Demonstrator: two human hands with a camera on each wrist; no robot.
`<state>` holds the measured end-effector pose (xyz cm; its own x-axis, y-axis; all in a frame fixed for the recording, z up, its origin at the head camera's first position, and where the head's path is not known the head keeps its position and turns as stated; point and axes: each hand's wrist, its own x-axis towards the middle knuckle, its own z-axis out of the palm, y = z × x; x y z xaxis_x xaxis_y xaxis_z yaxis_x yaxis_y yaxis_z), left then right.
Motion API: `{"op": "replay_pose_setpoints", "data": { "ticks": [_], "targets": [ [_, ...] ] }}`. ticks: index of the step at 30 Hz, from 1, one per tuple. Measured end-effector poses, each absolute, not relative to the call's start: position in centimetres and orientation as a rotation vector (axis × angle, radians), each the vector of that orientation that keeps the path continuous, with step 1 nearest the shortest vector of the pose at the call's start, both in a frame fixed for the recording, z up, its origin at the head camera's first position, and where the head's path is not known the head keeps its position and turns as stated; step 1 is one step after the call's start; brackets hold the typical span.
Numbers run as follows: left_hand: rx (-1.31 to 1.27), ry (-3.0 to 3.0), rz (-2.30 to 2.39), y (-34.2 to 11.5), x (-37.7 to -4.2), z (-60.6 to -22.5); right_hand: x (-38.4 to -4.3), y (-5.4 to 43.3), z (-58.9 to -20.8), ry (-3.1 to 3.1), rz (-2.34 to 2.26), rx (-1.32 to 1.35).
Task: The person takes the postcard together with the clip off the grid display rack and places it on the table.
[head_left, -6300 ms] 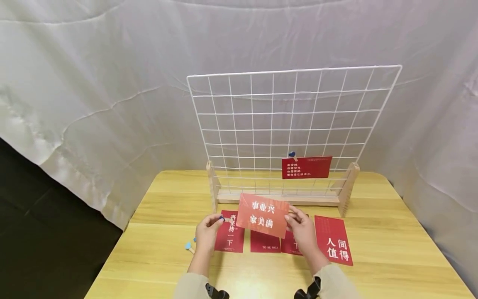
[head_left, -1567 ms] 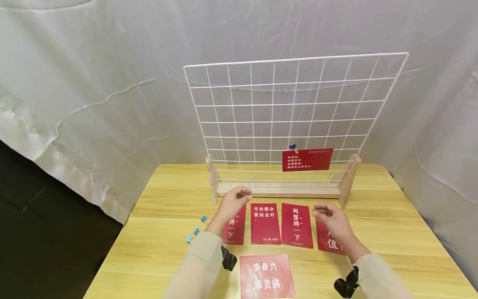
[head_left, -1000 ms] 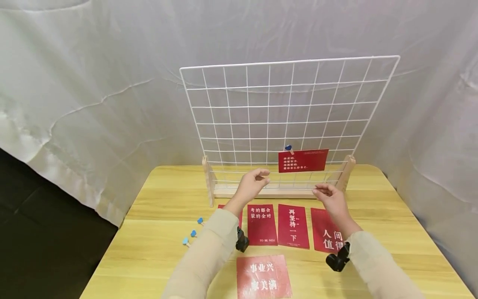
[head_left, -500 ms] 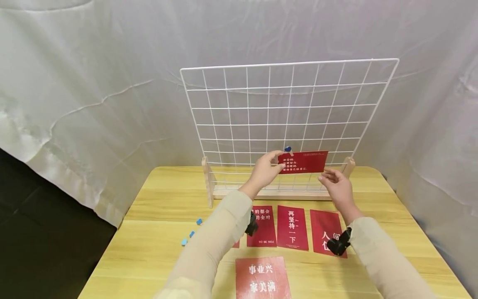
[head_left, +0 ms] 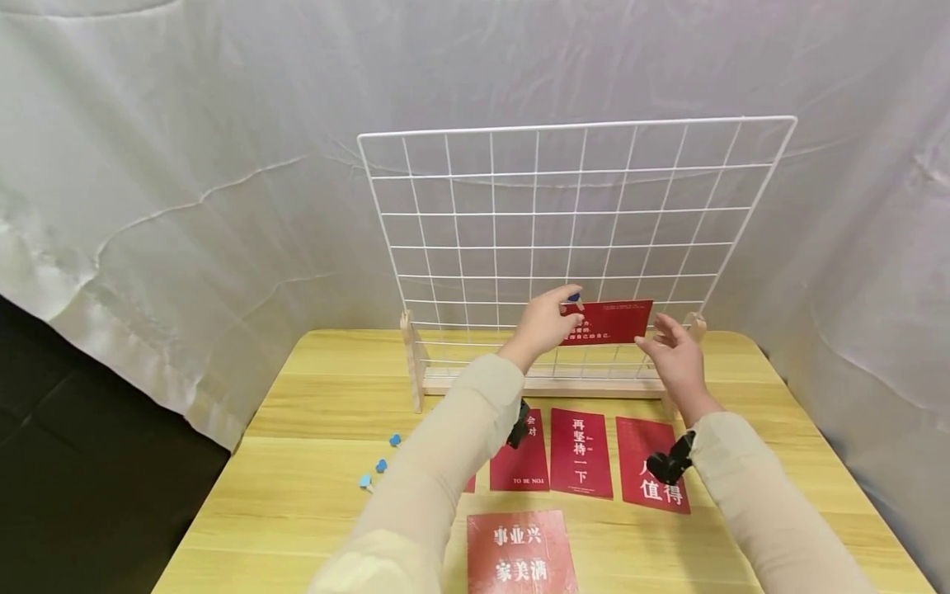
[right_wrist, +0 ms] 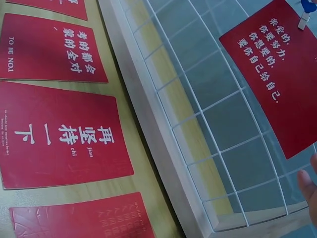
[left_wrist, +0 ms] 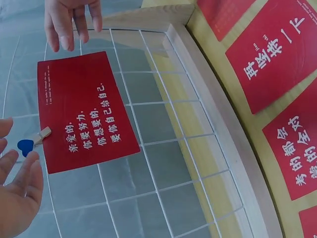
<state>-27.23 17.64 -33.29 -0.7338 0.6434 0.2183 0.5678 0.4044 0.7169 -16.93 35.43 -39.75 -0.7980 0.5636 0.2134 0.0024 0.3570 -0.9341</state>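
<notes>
A red card [head_left: 619, 320] with white characters hangs on the white wire grid [left_wrist: 130, 104], held at one corner by a wooden clothespin [left_wrist: 44, 133] with a blue heart. My left hand [head_left: 545, 326] reaches to that clothespin, thumb and fingers spread on either side of the heart [left_wrist: 25, 147], with a small gap showing in the left wrist view. By the card's other end is my right hand [head_left: 677, 359], its fingers extended towards the edge and holding nothing. In the right wrist view only part of the right hand [right_wrist: 309, 188] shows, below the card's corner.
Several red cards lie in a row before the grid's wooden base [head_left: 549, 386], among them one card [head_left: 581, 454] in the middle. A pinkish card [head_left: 521, 553] lies nearer. Loose heart clothespins [head_left: 381, 466] lie at left on the wooden table [head_left: 297, 511].
The pinkish card, earlier in the right hand, and the clip from the left hand now lie on the table. Both hands have moved up to the hanging card, the left one to its clothespin.
</notes>
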Motion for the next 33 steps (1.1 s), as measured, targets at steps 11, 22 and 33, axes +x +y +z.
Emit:
{"op": "replay_pose_setpoints", "data": {
  "ticks": [11, 22, 33],
  "targets": [
    [1.283, 2.793, 0.682, 18.8, -27.2, -32.8, -17.9, 35.8, -39.0, -2.174, 1.49, -0.563],
    [1.417, 2.987, 0.529, 19.4, -27.6, -32.9, -18.4, 36.1, -38.5, -2.177, 1.496, -0.536],
    [1.448, 2.898, 0.951, 19.2, -28.0, -33.8, -18.4, 36.2, -38.4, -2.201, 1.32, -0.62]
  ]
}}
